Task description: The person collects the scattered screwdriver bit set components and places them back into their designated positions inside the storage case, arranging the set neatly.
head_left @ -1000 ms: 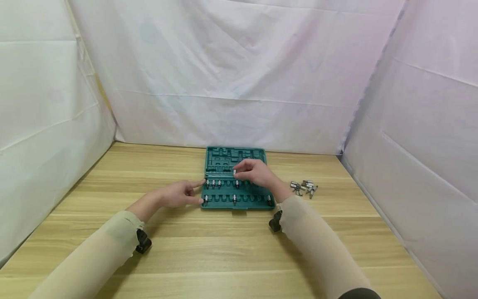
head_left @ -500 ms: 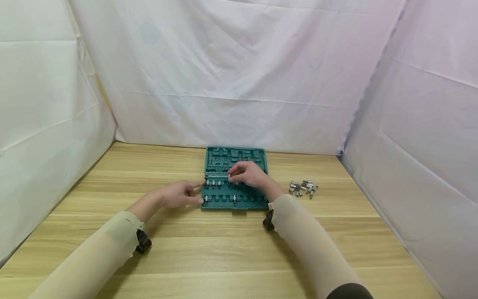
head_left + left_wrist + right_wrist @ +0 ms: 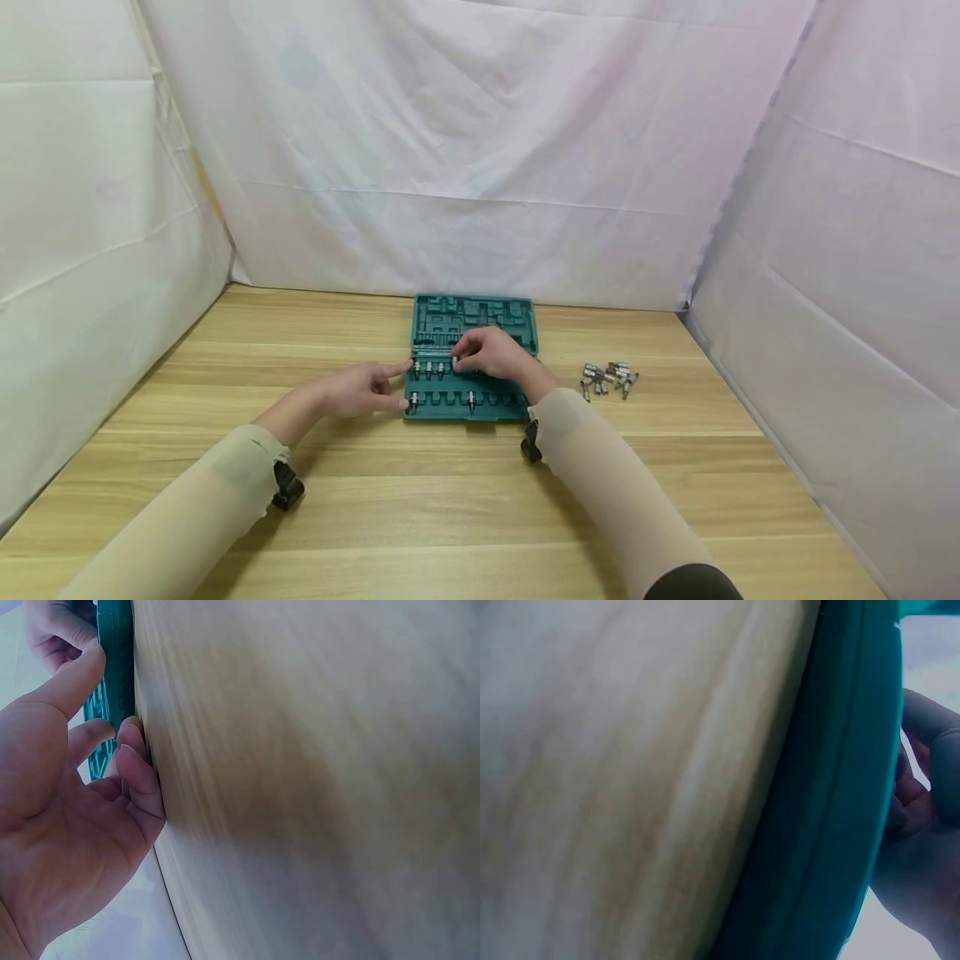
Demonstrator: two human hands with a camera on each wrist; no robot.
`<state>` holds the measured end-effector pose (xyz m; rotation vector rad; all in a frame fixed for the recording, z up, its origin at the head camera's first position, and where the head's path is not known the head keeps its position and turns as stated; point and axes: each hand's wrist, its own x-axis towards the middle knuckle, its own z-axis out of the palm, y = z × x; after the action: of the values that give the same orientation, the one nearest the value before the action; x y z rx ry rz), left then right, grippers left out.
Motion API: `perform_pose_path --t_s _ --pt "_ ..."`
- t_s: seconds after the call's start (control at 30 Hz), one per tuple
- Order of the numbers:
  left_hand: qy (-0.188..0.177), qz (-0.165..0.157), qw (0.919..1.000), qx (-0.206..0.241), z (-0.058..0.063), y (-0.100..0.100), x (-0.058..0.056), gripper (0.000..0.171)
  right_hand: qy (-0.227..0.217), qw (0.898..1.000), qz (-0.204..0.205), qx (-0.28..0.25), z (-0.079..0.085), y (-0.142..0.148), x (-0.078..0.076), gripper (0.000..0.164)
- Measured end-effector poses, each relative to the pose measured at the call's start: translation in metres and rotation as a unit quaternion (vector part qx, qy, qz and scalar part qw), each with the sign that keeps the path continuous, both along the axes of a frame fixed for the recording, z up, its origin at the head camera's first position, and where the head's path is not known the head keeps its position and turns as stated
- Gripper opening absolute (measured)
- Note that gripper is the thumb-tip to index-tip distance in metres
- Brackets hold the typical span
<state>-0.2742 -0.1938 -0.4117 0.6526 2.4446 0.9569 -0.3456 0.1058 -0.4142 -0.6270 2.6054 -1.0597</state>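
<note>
An open green plastic case (image 3: 450, 414) lies on the table, its molded lid (image 3: 442, 321) folded back. My right hand (image 3: 501, 353) reaches over it and pinches a small silver bit socket (image 3: 454, 363) between thumb and fingertips, at the back row of slots. Just left of that, several bit sockets (image 3: 429, 369) sit in the same row. The front row holds a bit socket (image 3: 472, 401) near its middle and another bit socket (image 3: 414, 402) at its left end. My left hand (image 3: 363, 389) touches the case's left edge, index finger extended and thumb apart. In the right wrist view the case wall hides the pinched socket.
A loose pile of bit sockets (image 3: 611, 379) lies on the wooden table (image 3: 420, 508) to the right of the case. White cloth (image 3: 465, 150) encloses the back and both sides of the table.
My right hand has moved left and slightly down with the bit socket, from above the hinge to the back row, beside the seated sockets. The left hand has stayed in place.
</note>
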Motion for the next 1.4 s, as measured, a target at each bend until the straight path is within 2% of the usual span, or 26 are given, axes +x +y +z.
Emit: perform_pose_path --t_s 0.33,0.87,1.4 --pt "0.003 -0.001 1.0000 -0.004 0.0016 0.0005 -0.0003 0.083 0.002 0.999 0.013 0.037 0.0009 -0.0012 0.0007 0.020" --pt "0.006 -0.004 1.0000 -0.002 -0.0010 0.0004 -0.0006 0.083 0.002 0.999 0.007 0.031 -0.0012 -0.0017 -0.0001 0.012" --pt "0.006 -0.003 1.0000 0.005 -0.0008 0.0006 -0.0013 0.083 -0.004 0.999 0.004 0.040 0.0023 -0.0041 0.0021 0.011"
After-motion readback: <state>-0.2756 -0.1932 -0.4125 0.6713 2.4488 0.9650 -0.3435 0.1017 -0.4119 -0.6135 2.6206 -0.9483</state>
